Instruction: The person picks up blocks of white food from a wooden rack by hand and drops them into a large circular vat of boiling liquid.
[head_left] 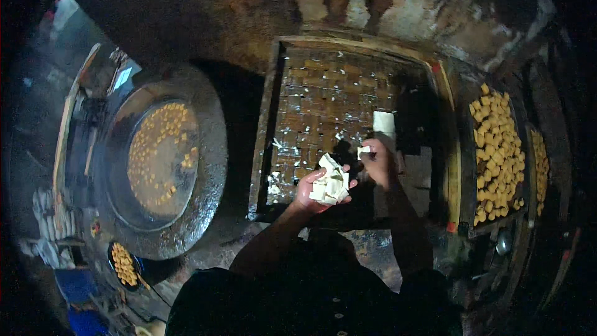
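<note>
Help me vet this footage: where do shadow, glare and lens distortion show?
Head view: the white pieces in the left hand are bright, the right hand dimmer; glare glints off the large pan; shadow darkens the right side of the tray; toward the fisheye rim, straight edges bend and corners blacken.

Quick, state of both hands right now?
Left hand: cupped, holding a pile of white pieces.
Right hand: closed, pinching a small white piece.
</note>
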A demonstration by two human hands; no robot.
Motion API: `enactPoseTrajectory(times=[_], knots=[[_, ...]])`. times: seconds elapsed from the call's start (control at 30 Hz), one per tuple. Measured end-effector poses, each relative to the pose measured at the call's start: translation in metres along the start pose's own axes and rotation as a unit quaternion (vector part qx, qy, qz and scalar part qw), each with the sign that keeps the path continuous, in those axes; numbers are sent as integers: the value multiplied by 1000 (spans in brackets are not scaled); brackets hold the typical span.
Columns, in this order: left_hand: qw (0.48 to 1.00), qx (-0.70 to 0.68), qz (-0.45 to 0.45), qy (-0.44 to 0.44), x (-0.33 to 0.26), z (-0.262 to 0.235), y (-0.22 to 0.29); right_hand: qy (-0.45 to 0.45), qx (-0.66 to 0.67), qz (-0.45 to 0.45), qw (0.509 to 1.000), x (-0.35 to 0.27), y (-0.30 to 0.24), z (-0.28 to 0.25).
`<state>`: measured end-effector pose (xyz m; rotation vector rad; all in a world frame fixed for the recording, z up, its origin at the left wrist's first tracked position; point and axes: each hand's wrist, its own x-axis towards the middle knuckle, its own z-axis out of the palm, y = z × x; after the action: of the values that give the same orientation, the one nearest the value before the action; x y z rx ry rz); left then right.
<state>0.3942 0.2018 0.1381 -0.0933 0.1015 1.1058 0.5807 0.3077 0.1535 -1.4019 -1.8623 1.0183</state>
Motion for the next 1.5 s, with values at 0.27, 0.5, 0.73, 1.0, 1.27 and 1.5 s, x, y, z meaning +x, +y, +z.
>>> enactPoseTrajectory(times=[0.27, 0.5, 0.73, 1.0, 1.27, 1.5], knots=[[998, -50, 22, -20, -60, 1, 54, -121, 290, 17, 949, -30, -129, 54], [980, -49, 183, -53, -163, -21, 153, -155, 295, -11, 943, -18, -158, 141], [922, 92, 312, 211, -309, -136, 299, -203, 187, 90, 957, -34, -196, 196], [392, 817, 81, 416, -378, -281, 400, -370, 225, -29, 901, -14, -247, 340], [355, 656, 288, 601, -348, -178, 292, -435, -126, -78, 888, 1, -223, 548], [427, 568, 377, 594, -352, -95, 149, -500, 44, -27, 864, -61, -214, 486]])
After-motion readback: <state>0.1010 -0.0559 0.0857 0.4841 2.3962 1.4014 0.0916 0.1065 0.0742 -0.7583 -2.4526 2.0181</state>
